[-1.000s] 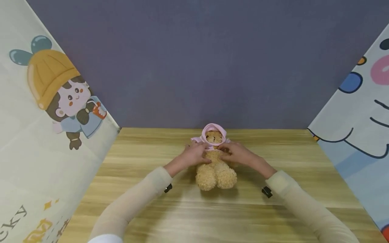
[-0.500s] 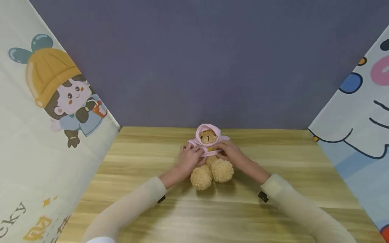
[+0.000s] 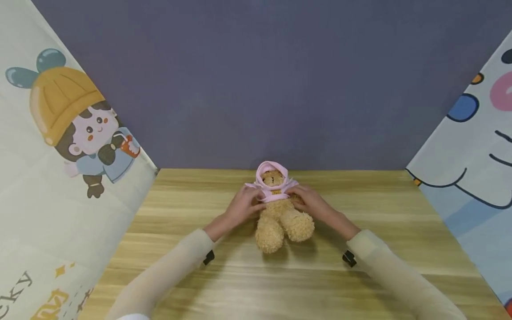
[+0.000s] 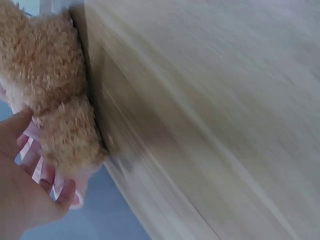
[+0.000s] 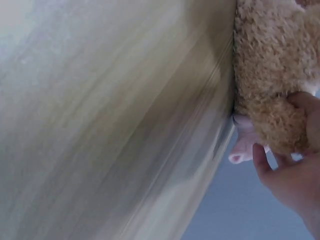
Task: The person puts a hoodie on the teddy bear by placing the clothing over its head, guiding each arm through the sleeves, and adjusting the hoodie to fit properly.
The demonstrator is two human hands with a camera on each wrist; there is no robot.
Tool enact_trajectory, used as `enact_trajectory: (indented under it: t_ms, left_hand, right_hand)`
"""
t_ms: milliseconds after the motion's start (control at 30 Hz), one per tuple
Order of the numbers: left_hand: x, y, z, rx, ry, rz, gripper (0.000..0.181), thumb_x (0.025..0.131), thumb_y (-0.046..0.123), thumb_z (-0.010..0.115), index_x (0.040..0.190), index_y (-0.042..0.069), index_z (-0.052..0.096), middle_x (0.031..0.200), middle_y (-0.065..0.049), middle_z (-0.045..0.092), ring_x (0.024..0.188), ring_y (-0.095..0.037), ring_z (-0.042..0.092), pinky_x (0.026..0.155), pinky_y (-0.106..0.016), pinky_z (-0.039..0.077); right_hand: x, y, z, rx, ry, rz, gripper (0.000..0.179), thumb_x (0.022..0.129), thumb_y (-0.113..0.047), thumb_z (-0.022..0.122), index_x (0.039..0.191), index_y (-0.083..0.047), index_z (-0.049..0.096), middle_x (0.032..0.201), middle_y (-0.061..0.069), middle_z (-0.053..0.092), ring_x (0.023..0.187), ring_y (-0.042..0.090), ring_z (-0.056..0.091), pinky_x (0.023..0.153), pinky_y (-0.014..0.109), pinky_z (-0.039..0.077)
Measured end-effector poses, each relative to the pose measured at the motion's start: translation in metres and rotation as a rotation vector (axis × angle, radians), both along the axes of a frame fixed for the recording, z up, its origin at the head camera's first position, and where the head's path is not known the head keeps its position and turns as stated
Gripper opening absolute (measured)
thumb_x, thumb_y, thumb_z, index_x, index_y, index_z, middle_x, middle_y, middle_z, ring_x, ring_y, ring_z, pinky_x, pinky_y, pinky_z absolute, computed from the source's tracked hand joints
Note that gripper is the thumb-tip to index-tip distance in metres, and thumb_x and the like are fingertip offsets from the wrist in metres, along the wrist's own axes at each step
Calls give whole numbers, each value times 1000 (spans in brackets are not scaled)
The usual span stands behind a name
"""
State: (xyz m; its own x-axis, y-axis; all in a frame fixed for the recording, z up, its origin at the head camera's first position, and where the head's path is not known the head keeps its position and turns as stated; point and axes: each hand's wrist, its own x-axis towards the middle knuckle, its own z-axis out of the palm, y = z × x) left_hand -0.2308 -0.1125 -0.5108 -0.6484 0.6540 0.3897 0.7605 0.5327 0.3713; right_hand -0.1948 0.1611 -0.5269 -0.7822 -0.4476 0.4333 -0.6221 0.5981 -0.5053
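A tan plush teddy bear (image 3: 282, 222) lies back near the table's rear edge, legs toward me. Its pink hoodie (image 3: 276, 195) has the hood up round the face and the hem across the belly. My left hand (image 3: 245, 203) holds the hoodie at the bear's left-hand side as I see it; pink cloth shows among those fingers in the left wrist view. Opposite, my right hand (image 3: 311, 204) grips the bear's side. In the right wrist view its thumb and fingers (image 5: 261, 162) are round a furry arm (image 5: 280, 122), with a pink sleeve end (image 5: 244, 142) beyond.
The wood-grain table (image 3: 256, 284) meets a dark grey panel (image 3: 280, 89) just behind the bear. Cartoon-printed sheets flank it left (image 3: 80, 213) and right (image 3: 460, 186). A small black clip-like piece shows by each sleeve cuff.
The hoodie's hem sits lower on the belly than a second ago. Both hands have shifted outward to the bear's sides, and the bear has swayed left, then slightly back right.
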Motion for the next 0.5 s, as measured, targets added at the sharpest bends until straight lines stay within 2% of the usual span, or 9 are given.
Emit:
enact_trajectory:
  t_ms: [100,167,200,300,367,433,500]
  left_hand:
    - [2,3,2,-18,30,38,17,85,21,83,91,13,70,89,1,71,87,-19,60,87,-39,48]
    - [5,4,3,-35,75,55,15,85,19,83,90,14,70,90,1,70,85,-19,62,85,-40,50]
    - [8,5,2,-49,105,64,15,85,19,83,90,14,70,91,1,70,85,-19,63,85,-41,51]
    - [15,7,-2,-105,215,57,13,86,18,82,91,17,69,95,1,67,88,-20,63,86,-45,50]
    - [20,8,-6,-151,284,41,14,87,18,81,91,18,68,97,2,63,89,-20,61,88,-47,48]
    - [23,8,-9,-170,314,28,14,88,18,79,91,18,65,95,1,59,87,-20,60,88,-47,47]
    - [23,7,-10,-149,285,26,14,89,16,78,93,16,65,95,1,58,86,-21,60,87,-45,48]
  right_hand:
    - [-4,-2,5,-76,-122,13,30,94,-7,71,124,-5,67,119,11,69,103,26,65,90,43,54]
    - [-6,-5,7,-109,-142,23,29,92,-10,75,120,-6,69,116,9,70,106,26,65,93,45,53]
    - [-7,-6,7,-108,-112,37,28,90,-10,77,116,-5,70,113,9,71,103,27,66,91,44,55]
    - [-8,-13,4,-101,59,81,23,83,2,80,103,-2,71,102,10,70,90,25,65,79,37,58]
    - [-8,-18,-1,-72,212,94,21,79,8,79,95,-4,71,95,8,69,81,21,63,70,31,56]
    - [-6,-21,-5,-51,318,94,22,78,11,77,90,-6,71,91,5,68,76,18,60,66,28,52]
    - [-4,-20,-6,-54,335,93,21,80,11,75,90,-8,72,90,4,68,73,17,58,63,28,50]
